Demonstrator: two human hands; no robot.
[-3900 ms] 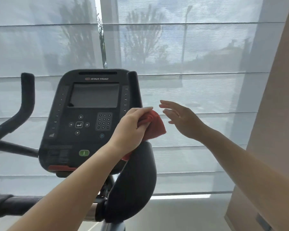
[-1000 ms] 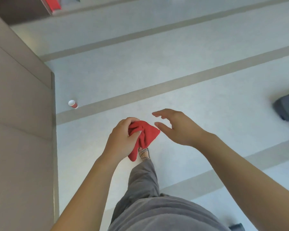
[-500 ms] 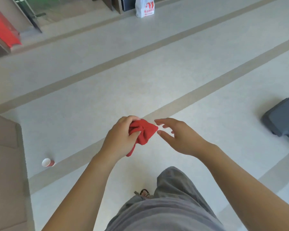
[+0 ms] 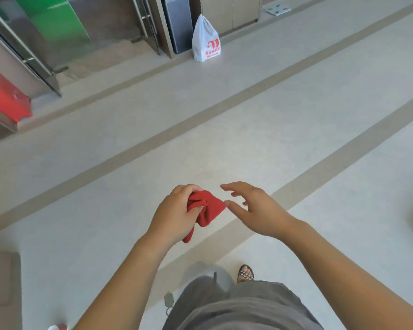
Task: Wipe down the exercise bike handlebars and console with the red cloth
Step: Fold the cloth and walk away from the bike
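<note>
Gripping the red cloth in the left hand: the fingers are curling over the top of the bunched fabric and the thumb is pressing into its folds. One tail of the cloth is hanging down below the palm. The cloth is being held in mid-air in front of the body, above the floor.

The right hand is hovering just beside the cloth's right corner, fingers loosely spread and a little bent, holding nothing. Its thumb tip is sitting right at that corner; whether it is touching is unclear.

The floor is showing pale with tan stripes running diagonally. A white plastic bag with red print is standing on it at the far side, against a dark panel. A green panel and a red panel are showing at far left. A sandalled foot is showing below the hands, beside grey clothing.
</note>
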